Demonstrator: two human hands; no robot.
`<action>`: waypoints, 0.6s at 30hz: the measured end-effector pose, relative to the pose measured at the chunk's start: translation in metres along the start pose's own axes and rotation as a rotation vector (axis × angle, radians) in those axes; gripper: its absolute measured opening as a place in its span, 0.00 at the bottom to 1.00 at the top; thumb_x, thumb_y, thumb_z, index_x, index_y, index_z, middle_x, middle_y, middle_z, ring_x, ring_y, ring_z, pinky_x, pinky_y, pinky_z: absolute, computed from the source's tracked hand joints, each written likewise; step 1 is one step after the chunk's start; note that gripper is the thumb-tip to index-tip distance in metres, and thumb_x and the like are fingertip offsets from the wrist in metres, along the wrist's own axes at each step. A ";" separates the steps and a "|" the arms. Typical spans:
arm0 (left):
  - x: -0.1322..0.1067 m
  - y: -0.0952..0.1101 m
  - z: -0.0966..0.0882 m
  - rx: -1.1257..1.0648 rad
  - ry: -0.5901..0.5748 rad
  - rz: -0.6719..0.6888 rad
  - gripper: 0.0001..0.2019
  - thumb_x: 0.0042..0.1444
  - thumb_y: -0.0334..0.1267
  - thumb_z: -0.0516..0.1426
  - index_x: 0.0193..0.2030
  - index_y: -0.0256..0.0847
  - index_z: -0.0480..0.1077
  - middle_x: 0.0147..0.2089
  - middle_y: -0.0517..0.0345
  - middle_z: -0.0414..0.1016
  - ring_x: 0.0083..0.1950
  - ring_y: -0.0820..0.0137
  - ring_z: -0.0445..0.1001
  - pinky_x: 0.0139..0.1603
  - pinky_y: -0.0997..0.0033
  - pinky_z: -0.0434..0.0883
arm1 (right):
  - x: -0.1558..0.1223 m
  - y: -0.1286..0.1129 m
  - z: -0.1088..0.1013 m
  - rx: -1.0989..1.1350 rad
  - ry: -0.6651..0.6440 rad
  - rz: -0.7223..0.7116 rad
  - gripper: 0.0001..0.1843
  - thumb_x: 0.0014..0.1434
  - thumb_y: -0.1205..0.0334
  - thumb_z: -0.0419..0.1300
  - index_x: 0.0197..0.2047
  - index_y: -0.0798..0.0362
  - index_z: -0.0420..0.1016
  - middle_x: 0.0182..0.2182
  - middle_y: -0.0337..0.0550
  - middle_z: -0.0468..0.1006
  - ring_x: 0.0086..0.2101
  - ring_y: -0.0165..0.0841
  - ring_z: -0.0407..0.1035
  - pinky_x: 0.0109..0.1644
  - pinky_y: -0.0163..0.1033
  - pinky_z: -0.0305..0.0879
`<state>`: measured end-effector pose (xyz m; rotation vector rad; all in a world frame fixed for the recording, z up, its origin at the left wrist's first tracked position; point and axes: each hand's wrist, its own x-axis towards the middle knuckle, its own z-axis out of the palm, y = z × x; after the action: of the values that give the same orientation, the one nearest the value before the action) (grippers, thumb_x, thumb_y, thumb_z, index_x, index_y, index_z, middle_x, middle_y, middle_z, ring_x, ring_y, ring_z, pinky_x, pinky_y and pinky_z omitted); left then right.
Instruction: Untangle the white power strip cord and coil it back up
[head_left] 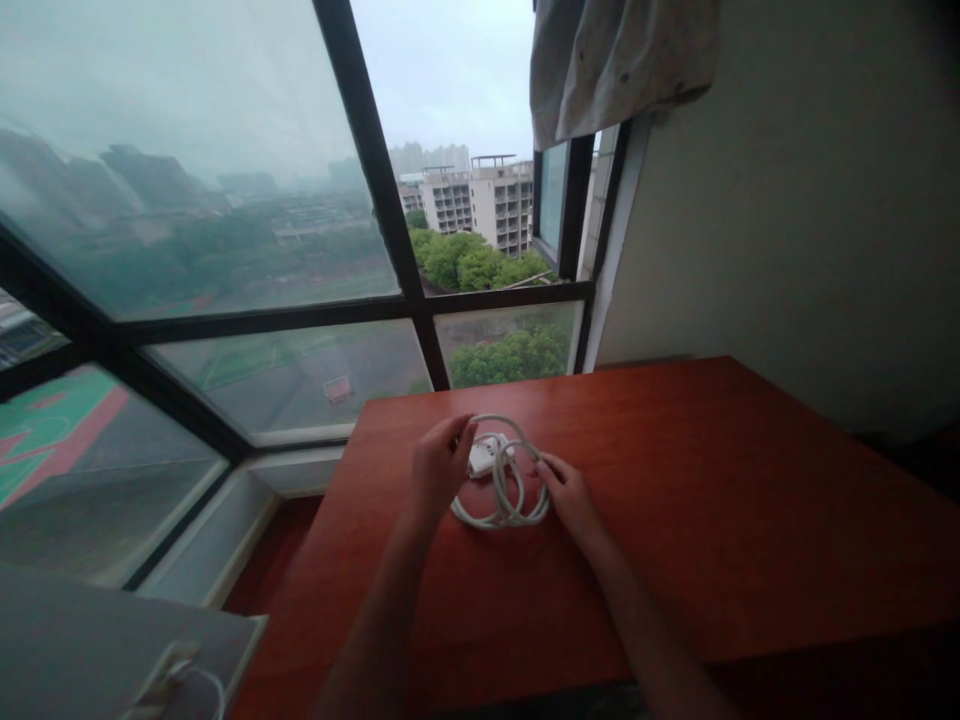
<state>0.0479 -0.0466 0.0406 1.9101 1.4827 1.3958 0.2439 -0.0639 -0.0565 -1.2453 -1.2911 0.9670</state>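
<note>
The left hand (pixel 439 467) and right hand (pixel 568 492) are each pinching the white cable (pixel 504 519), whose crossing loops are sitting between them, partly overlapping the white socket block (pixel 482 457), and could be tangling should either grip slacken.

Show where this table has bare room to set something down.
The widest bare patch of the table lies right of the right hand, toward the wall. Another lies between the left hand and the table's left edge. Between the hands it is crowded with white cable and a socket block.
</note>
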 end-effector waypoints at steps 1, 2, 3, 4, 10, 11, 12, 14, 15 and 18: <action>0.003 0.006 -0.009 0.107 -0.032 0.030 0.12 0.60 0.43 0.54 0.44 0.39 0.75 0.33 0.57 0.77 0.32 0.72 0.72 0.34 0.75 0.66 | 0.000 -0.001 0.000 0.048 -0.008 0.031 0.20 0.56 0.48 0.57 0.40 0.54 0.79 0.32 0.46 0.80 0.31 0.37 0.71 0.35 0.39 0.65; 0.005 0.012 -0.017 0.189 -0.059 0.045 0.13 0.60 0.41 0.54 0.48 0.40 0.73 0.32 0.57 0.77 0.30 0.72 0.72 0.32 0.75 0.65 | 0.000 -0.002 -0.001 0.108 -0.016 0.066 0.21 0.56 0.47 0.56 0.39 0.55 0.79 0.31 0.45 0.80 0.30 0.36 0.70 0.33 0.38 0.64; 0.007 0.018 -0.024 0.241 -0.079 0.063 0.14 0.61 0.39 0.53 0.51 0.40 0.70 0.31 0.58 0.76 0.29 0.71 0.72 0.31 0.75 0.65 | 0.000 -0.004 -0.001 0.172 -0.024 0.102 0.21 0.56 0.46 0.56 0.40 0.55 0.79 0.31 0.45 0.79 0.29 0.35 0.69 0.30 0.36 0.63; 0.008 0.024 -0.030 0.270 -0.092 0.090 0.14 0.61 0.36 0.52 0.52 0.40 0.69 0.31 0.59 0.76 0.29 0.71 0.73 0.31 0.75 0.65 | 0.000 -0.005 0.000 0.236 -0.033 0.137 0.21 0.55 0.46 0.57 0.40 0.55 0.79 0.31 0.44 0.79 0.27 0.33 0.68 0.28 0.35 0.62; 0.006 0.047 -0.051 0.344 -0.179 0.280 0.11 0.62 0.32 0.50 0.46 0.39 0.71 0.38 0.52 0.78 0.38 0.67 0.77 0.39 0.70 0.70 | -0.004 -0.013 0.003 0.566 -0.064 0.290 0.19 0.52 0.48 0.64 0.41 0.53 0.79 0.31 0.41 0.77 0.27 0.28 0.65 0.27 0.32 0.59; 0.004 0.051 -0.053 0.366 -0.198 0.285 0.11 0.62 0.32 0.50 0.47 0.39 0.72 0.39 0.51 0.79 0.39 0.67 0.77 0.40 0.70 0.70 | -0.004 -0.014 0.002 0.605 -0.069 0.297 0.19 0.51 0.48 0.65 0.40 0.53 0.79 0.30 0.40 0.76 0.27 0.28 0.64 0.28 0.31 0.59; 0.003 0.054 -0.055 0.393 -0.219 0.283 0.12 0.62 0.32 0.50 0.47 0.40 0.72 0.40 0.50 0.79 0.39 0.66 0.77 0.40 0.70 0.70 | -0.004 -0.015 0.002 0.636 -0.076 0.297 0.18 0.51 0.48 0.65 0.39 0.53 0.79 0.28 0.39 0.75 0.26 0.27 0.63 0.28 0.31 0.59; 0.001 0.060 -0.060 0.444 -0.264 0.267 0.12 0.61 0.31 0.50 0.48 0.40 0.73 0.42 0.50 0.79 0.40 0.65 0.77 0.40 0.69 0.70 | -0.004 -0.017 0.000 0.676 -0.101 0.290 0.18 0.51 0.47 0.66 0.37 0.54 0.79 0.26 0.37 0.73 0.24 0.25 0.61 0.27 0.30 0.58; 0.001 0.063 -0.063 0.455 -0.289 0.256 0.13 0.61 0.31 0.50 0.47 0.40 0.73 0.42 0.50 0.79 0.40 0.65 0.77 0.40 0.69 0.70 | -0.003 -0.017 -0.001 0.685 -0.118 0.289 0.18 0.51 0.47 0.67 0.36 0.54 0.79 0.26 0.36 0.73 0.24 0.25 0.60 0.27 0.30 0.57; 0.003 0.069 -0.069 0.407 -0.354 0.186 0.12 0.60 0.31 0.51 0.44 0.40 0.74 0.38 0.52 0.80 0.38 0.66 0.77 0.38 0.71 0.70 | -0.004 -0.019 -0.003 0.699 -0.166 0.291 0.19 0.49 0.46 0.67 0.36 0.54 0.78 0.27 0.37 0.73 0.24 0.25 0.60 0.28 0.31 0.57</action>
<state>0.0260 -0.0911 0.1253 2.4425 1.5230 0.7957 0.2439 -0.0703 -0.0379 -0.8171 -0.7780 1.5882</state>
